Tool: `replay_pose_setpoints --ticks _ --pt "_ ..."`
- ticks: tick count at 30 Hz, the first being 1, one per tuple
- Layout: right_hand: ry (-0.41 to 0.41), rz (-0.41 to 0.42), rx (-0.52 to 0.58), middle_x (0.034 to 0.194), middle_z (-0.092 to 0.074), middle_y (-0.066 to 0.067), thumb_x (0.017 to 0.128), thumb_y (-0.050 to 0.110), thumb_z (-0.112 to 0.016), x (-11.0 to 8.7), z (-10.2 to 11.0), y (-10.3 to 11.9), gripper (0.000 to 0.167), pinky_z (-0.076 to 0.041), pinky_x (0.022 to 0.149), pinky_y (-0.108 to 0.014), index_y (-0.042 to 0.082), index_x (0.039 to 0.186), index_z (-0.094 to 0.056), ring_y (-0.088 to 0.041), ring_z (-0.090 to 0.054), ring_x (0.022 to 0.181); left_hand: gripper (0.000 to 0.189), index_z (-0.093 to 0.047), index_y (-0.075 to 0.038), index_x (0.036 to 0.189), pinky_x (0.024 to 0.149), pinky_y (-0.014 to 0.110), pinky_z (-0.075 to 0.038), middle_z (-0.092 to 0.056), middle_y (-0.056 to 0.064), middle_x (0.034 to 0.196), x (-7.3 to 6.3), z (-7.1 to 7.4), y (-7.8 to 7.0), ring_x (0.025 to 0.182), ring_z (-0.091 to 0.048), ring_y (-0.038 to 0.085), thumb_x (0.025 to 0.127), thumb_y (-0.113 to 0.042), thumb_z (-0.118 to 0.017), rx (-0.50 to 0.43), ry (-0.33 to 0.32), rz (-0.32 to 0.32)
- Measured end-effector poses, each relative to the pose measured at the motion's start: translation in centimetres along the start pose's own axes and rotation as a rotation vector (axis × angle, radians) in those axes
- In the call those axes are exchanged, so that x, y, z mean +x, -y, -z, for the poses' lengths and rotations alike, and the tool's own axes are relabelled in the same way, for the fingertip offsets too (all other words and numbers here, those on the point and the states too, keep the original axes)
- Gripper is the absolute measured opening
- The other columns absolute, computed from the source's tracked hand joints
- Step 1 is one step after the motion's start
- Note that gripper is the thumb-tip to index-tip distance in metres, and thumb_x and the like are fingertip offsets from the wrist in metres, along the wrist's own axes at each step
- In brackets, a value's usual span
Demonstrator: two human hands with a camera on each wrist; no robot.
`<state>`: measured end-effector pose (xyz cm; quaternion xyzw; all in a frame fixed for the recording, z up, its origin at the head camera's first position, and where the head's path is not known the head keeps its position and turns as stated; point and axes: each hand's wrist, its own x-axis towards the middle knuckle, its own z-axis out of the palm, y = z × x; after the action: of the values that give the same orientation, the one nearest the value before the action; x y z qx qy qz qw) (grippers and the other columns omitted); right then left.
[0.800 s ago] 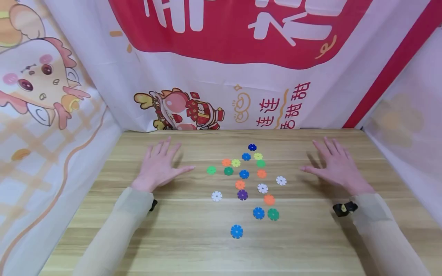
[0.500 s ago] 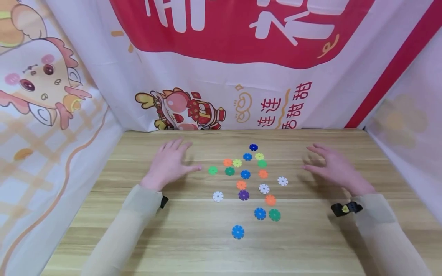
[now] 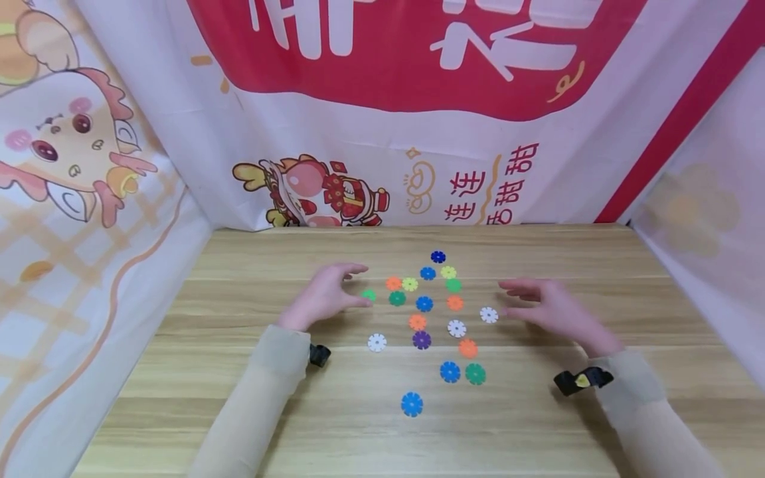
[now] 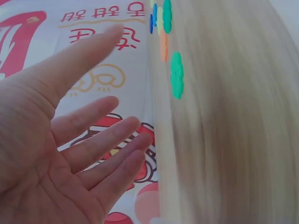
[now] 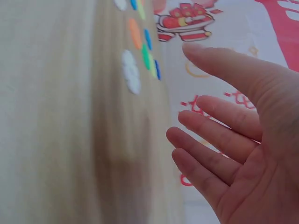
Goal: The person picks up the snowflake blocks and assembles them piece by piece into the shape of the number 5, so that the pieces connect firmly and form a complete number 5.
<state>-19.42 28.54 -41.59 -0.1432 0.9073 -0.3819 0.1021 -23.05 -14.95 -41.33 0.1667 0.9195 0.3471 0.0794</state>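
Observation:
Several flat, notched plastic snowflake discs lie scattered on the wooden tabletop in the head view. My left hand (image 3: 323,294) is held at the left of the group, fingers spread from the thumb and holding nothing. Its thumb tip is nearest the light green disc (image 3: 368,295), which also shows in the left wrist view. My right hand (image 3: 550,304) hovers at the right side, empty, with its fingers extended. Closest to it is a white disc (image 3: 489,315). Between the hands lie a purple disc (image 3: 421,340), a blue disc (image 3: 424,303) and a dark green disc (image 3: 397,298).
Toward the front of the table (image 3: 358,445) lies a lone blue disc (image 3: 412,403). A printed cloth (image 3: 335,126) hangs along the back edge. More cloth closes off the left and right sides. Each wrist wears a black strap (image 3: 583,380).
Both hands have moved inward, the left to the right and the right to the left, toward the discs. Their fingers have turned from splayed to pointing inward. The discs stay in place.

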Motion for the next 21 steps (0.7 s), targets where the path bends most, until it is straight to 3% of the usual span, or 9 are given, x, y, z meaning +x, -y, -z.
replay_pose_setpoints --ticks 6,13,21 --pt "-0.004 0.009 -0.018 0.122 -0.07 -0.008 0.085 0.03 -0.086 0.7 -1.7 -0.4 0.054 -0.054 0.093 -0.047 0.007 0.131 -0.067 -0.026 -0.065 0.107 0.065 -0.062 -0.006 0.138 0.096 0.042 -0.052 -0.064 0.012 0.131 0.8 -0.7 0.4 0.111 -0.061 0.028 0.081 -0.024 -0.089 -0.058 0.013 0.044" --pt "-0.024 -0.025 -0.086 0.102 -0.07 -0.003 0.086 0.025 -0.085 1.0 -2.3 -0.5 0.042 -0.054 0.08 -0.036 0.007 0.121 -0.073 -0.021 -0.061 0.09 0.047 -0.07 -0.006 0.124 0.091 0.039 -0.052 -0.068 0.005 0.112 1.4 -0.9 0.6 0.1 -0.061 0.021 0.083 -0.02 -0.088 -0.025 0.037 0.094" --pt "-0.015 -0.048 -0.115 0.093 -0.067 0.0 0.087 0.025 -0.084 1.3 -2.6 -0.7 0.028 -0.052 0.074 -0.034 0.012 0.111 -0.077 -0.021 -0.058 0.084 0.031 -0.074 -0.007 0.111 0.085 0.035 -0.051 -0.066 0.005 0.1 1.9 -1.2 0.5 0.091 -0.058 0.021 0.084 -0.016 -0.086 0.002 0.045 0.152"
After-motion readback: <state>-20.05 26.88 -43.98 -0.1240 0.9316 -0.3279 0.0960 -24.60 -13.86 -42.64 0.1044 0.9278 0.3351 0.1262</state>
